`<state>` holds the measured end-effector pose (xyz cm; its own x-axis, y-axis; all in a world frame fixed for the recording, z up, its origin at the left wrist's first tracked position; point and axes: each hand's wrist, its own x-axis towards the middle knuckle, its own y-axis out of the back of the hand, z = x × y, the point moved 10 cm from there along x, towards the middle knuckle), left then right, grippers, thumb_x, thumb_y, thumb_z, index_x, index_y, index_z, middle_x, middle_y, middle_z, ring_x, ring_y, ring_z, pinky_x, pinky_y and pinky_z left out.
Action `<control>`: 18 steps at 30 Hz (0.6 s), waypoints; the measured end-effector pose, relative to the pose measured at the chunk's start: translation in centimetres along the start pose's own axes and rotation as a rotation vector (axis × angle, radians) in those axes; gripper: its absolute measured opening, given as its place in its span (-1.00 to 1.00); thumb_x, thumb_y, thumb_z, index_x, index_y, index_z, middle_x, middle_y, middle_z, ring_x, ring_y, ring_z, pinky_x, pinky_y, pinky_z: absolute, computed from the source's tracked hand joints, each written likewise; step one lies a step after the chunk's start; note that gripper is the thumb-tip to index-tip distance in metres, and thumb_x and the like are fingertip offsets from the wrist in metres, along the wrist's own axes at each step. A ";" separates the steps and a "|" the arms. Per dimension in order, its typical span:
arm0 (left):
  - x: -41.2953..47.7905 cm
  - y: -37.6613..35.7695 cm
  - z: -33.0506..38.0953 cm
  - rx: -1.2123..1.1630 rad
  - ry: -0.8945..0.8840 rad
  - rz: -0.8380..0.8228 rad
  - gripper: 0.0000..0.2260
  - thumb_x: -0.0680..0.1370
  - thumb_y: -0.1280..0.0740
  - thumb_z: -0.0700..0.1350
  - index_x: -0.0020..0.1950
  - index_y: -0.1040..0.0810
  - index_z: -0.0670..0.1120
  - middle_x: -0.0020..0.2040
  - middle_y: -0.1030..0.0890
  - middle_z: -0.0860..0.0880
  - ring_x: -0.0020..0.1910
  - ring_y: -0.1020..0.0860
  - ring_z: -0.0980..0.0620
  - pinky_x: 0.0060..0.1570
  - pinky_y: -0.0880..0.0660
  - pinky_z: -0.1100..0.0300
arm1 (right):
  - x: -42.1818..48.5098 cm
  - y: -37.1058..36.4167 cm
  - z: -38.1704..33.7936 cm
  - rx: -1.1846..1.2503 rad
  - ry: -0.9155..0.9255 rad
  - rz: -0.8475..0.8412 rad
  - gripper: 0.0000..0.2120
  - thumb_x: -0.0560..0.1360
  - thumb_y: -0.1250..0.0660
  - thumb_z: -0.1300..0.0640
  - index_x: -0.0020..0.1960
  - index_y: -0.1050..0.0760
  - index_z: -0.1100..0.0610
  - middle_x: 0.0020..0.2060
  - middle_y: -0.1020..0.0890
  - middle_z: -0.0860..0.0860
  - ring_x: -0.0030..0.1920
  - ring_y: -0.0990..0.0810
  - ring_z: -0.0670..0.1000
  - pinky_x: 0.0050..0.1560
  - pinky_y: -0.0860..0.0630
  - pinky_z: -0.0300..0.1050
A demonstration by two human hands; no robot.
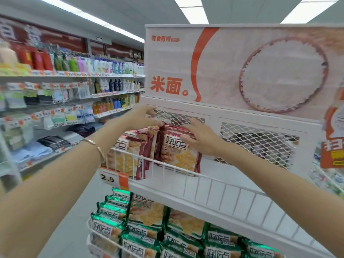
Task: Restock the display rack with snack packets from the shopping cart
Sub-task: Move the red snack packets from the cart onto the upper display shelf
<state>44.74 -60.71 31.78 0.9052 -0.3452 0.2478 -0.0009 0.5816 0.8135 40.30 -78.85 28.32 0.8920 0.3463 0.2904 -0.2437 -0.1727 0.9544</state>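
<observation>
Mid-frame, my left hand (143, 116) pinches the tops of the red packets (173, 152) marked 好吃点 on the rack's (204, 201) top shelf. My right hand (202, 139) lies flat, fingers spread, on the front one. The tag (114, 178) reads 2.9 and the sign (170, 87) reads 米面.

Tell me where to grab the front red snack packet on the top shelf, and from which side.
Pinch the top seam of the front red packet, coming from above. It stands upright behind the wire rail, which fences its lower half, and more red packets crowd its left. The right hand lies flat on its face, so the top edge is freest.
</observation>
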 end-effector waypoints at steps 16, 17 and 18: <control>-29.6 10.9 -33.3 0.215 0.557 0.021 -0.56 0.61 -0.32 0.04 0.44 -0.42 -0.09 0.39 -0.49 -0.07 0.34 -0.48 -0.09 0.26 -0.41 0.11 | 3.2 -11.4 -37.2 0.060 0.428 0.018 -0.46 0.66 -0.09 -0.11 0.56 -0.15 0.11 0.58 -0.11 0.12 0.58 -0.02 0.10 0.57 0.09 0.06; -32.0 10.3 -35.4 0.212 0.603 -0.007 -0.58 0.61 -0.32 0.03 0.43 -0.43 -0.10 0.38 -0.50 -0.06 0.33 -0.48 -0.08 0.20 -0.39 0.16 | 3.0 -13.9 -39.6 0.075 0.447 -0.030 -0.45 0.66 -0.09 -0.12 0.57 -0.15 0.10 0.58 -0.11 0.12 0.58 -0.03 0.10 0.56 0.08 0.06; -34.4 9.7 -37.4 0.201 0.643 -0.031 -0.59 0.61 -0.32 0.02 0.42 -0.44 -0.10 0.36 -0.51 -0.04 0.32 -0.48 -0.08 0.14 -0.37 0.19 | 2.6 -16.6 -41.9 0.093 0.464 -0.079 -0.46 0.66 -0.10 -0.12 0.56 -0.16 0.10 0.58 -0.12 0.12 0.58 -0.04 0.11 0.56 0.06 0.05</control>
<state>29.45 -15.66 11.51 0.9789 0.1839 -0.0887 0.0060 0.4085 0.9127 30.77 -36.46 16.15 0.6373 0.7329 0.2380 -0.1282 -0.2037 0.9706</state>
